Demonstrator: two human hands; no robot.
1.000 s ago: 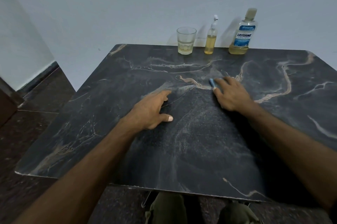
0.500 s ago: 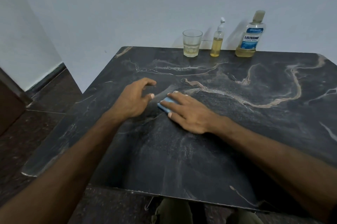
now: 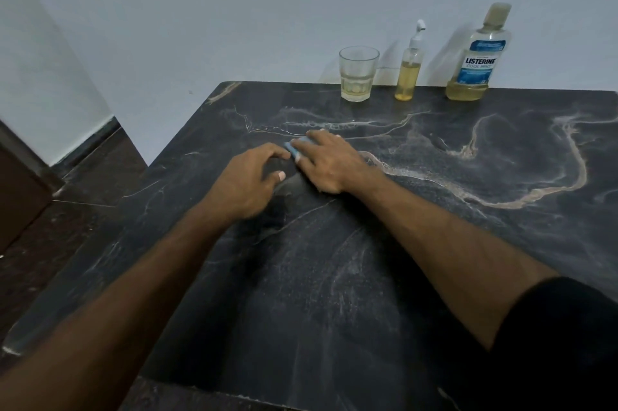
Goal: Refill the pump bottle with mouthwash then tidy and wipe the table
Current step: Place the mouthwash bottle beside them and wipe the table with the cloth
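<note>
My right hand (image 3: 329, 164) lies flat on a small blue cloth (image 3: 297, 147) and presses it onto the dark marble table (image 3: 434, 243), left of the table's middle. Only the cloth's left edge shows past my fingers. My left hand (image 3: 249, 183) rests on the table just beside it, fingers curled and holding nothing. At the back edge, against the wall, stand a glass (image 3: 357, 74) with a little yellow liquid, a small pump bottle (image 3: 409, 72) about half full of yellow liquid, and a Listerine bottle (image 3: 476, 59) with its cap on.
A pale wall runs right behind the table. Dark floor and a brown door or cabinet (image 3: 20, 196) lie to the left. Faint wipe streaks mark the tabletop near me.
My right hand has slid the blue cloth from right of centre leftward across the table, then a little further away. My left hand has stayed beside it, fingers now curled.
</note>
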